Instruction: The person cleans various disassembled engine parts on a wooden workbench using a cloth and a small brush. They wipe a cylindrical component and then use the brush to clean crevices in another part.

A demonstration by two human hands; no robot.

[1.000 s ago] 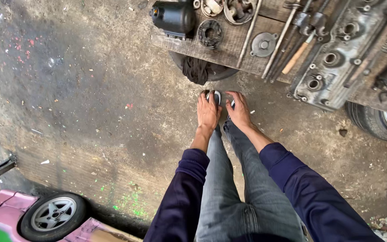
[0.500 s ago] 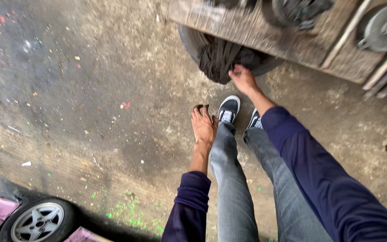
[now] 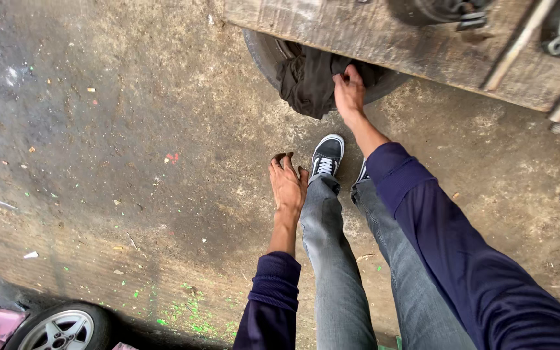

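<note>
Hand (image 3: 349, 91) on one dark rag (image 3: 306, 81)

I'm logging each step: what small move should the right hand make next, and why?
Probably close on the dark rag and draw it out: the right hand already touches its edge where it hangs from the tyre under the wooden bench.

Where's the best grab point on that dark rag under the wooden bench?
Probably the bunched top fold of the dark rag, from the front. It drapes over a tyre under the wooden bench, so only its front hangs free. The right hand is on that upper edge; the left hand hangs empty.
</note>
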